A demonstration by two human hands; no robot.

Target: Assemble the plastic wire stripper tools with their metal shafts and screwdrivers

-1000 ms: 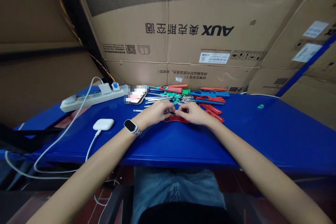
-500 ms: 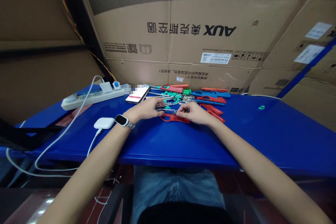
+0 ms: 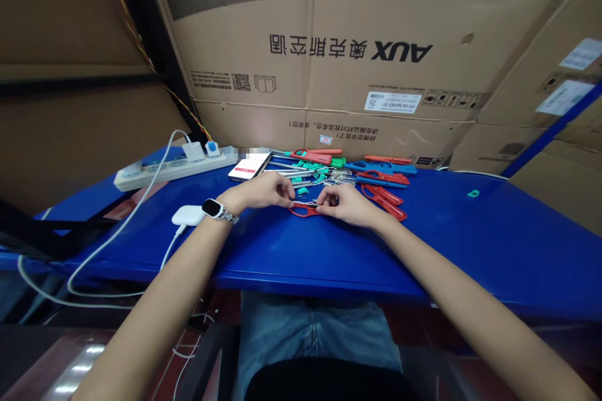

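Note:
A red plastic shell with a loop handle (image 3: 301,212), like half of a stick lighter's casing, lies on the blue table between my hands. A thin white wire (image 3: 301,203) runs just over it. My left hand (image 3: 270,190), closed in a pinch, holds the wire's left end. My right hand (image 3: 345,202) is pinched at the shell's right part, which it covers; a small dark piece shows by its fingertips, but what they grip is hidden. Just behind are green plastic pieces (image 3: 303,190) and several metal rods (image 3: 294,173).
More red shells (image 3: 383,195) and blue shells (image 3: 385,167) lie behind my right hand. Left of the pile are a phone (image 3: 249,166), a power strip (image 3: 179,169) and a white earbud case (image 3: 188,215) with its cable. A cardboard wall (image 3: 338,88) closes the back.
My hands have brought the white wire down closer to the red shell, and my right hand now covers more of the shell's right end. The view has shifted slightly.

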